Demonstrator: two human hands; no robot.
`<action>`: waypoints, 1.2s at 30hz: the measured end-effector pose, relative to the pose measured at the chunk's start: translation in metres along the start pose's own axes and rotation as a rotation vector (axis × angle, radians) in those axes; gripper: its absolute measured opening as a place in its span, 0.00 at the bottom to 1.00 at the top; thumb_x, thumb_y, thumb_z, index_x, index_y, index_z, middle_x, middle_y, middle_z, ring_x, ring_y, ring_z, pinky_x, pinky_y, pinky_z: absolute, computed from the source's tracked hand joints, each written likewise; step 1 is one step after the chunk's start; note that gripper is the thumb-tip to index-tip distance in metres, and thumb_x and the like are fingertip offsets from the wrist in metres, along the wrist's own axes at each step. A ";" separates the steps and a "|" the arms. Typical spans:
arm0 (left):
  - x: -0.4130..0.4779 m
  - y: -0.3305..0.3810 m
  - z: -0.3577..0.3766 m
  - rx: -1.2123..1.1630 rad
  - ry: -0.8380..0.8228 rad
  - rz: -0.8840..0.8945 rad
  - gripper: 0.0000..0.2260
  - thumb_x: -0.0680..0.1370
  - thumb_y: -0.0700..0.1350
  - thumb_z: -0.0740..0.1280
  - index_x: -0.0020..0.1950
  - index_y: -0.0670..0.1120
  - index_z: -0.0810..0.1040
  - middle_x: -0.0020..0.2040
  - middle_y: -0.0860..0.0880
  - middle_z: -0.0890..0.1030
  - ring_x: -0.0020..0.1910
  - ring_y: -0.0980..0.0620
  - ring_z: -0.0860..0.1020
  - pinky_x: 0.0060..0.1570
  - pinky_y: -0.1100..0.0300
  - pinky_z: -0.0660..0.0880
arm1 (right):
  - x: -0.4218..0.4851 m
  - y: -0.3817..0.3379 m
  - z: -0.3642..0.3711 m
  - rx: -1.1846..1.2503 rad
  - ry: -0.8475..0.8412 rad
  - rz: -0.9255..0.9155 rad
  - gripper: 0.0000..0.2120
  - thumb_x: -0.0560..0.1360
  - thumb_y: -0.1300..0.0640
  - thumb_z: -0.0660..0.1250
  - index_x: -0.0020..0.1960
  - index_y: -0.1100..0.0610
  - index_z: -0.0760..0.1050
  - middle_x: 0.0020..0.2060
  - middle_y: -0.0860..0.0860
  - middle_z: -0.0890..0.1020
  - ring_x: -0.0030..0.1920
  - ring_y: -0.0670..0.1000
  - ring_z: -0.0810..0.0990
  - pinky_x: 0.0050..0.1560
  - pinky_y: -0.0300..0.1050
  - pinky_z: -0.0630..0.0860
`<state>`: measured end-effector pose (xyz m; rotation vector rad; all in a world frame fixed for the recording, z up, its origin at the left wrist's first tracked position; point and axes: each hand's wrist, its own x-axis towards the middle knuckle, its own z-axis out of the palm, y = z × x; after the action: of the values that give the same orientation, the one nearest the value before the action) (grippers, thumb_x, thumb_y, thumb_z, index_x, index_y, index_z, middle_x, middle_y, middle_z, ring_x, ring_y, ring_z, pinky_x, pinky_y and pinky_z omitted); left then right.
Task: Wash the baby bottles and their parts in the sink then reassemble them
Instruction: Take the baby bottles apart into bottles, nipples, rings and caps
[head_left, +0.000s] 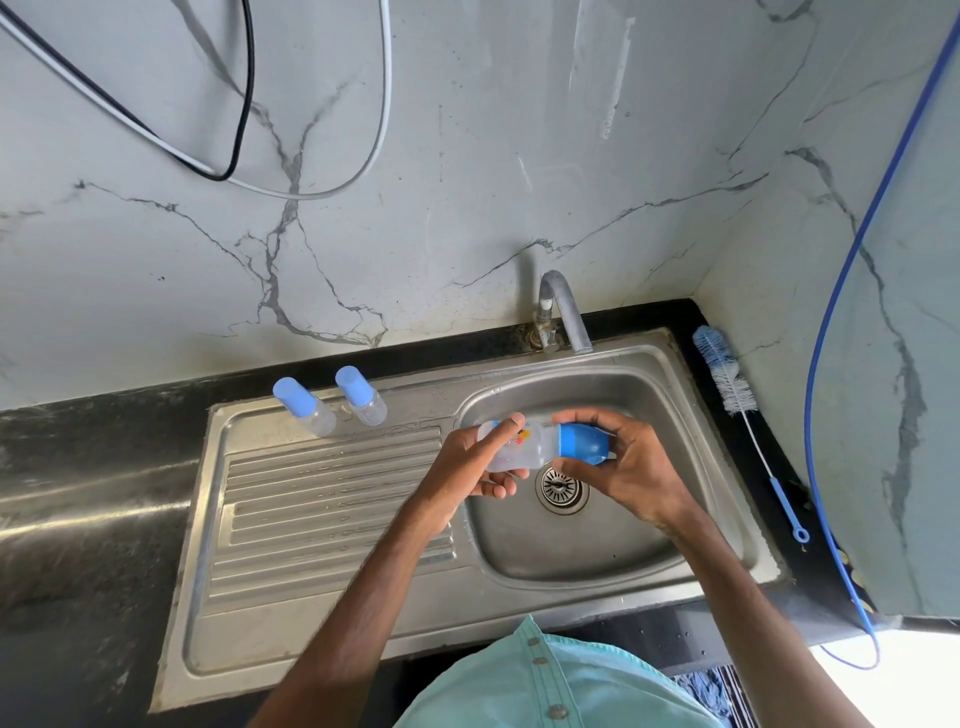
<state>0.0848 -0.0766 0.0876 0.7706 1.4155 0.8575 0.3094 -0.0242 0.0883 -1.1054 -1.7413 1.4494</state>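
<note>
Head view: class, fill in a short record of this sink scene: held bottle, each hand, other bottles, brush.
held bottle: sideways over the sink, blue cap on
left hand: grips the clear body
right hand: grips the blue cap end
other bottles: two, capped, upright on the drainboard
brush: lying on the counter right of the sink

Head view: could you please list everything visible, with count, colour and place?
Held bottle: 1, clear, blue cap, over basin.
Standing bottles: 2, clear, blue caps, drainboard's back edge.
Bottle brush: 1, blue and white, counter right of sink.
Sink: 1, steel, in counter.
Tap: 1, grey, behind basin.
Counter: 1, black, around sink.
Cables: several, black, white, blue, on walls.
Shirt: 1, teal, bottom edge.
Left hand: 1, grips held bottle's body.
Right hand: 1, grips its cap.
</note>
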 end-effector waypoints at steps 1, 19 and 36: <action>0.000 0.000 0.000 0.015 -0.011 0.013 0.23 0.80 0.63 0.67 0.59 0.44 0.81 0.44 0.40 0.87 0.36 0.47 0.82 0.35 0.59 0.79 | 0.001 0.000 0.000 0.002 -0.008 0.004 0.22 0.69 0.60 0.82 0.61 0.49 0.83 0.55 0.44 0.86 0.56 0.51 0.85 0.57 0.52 0.84; 0.006 0.011 -0.009 0.037 -0.147 0.282 0.23 0.70 0.35 0.81 0.63 0.43 0.81 0.58 0.43 0.84 0.54 0.48 0.82 0.58 0.44 0.80 | 0.004 -0.018 -0.003 0.127 -0.098 0.338 0.26 0.83 0.35 0.60 0.58 0.56 0.85 0.43 0.57 0.84 0.40 0.53 0.82 0.36 0.48 0.80; 0.006 0.006 -0.015 0.012 -0.123 0.266 0.24 0.69 0.31 0.80 0.63 0.40 0.79 0.56 0.48 0.84 0.53 0.51 0.82 0.53 0.55 0.81 | -0.002 -0.022 -0.010 0.141 -0.123 0.334 0.21 0.82 0.44 0.65 0.63 0.59 0.81 0.53 0.57 0.86 0.49 0.62 0.86 0.40 0.56 0.85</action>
<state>0.0690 -0.0686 0.0896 1.0195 1.2274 0.9873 0.3139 -0.0221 0.1120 -1.2988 -1.5574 1.8462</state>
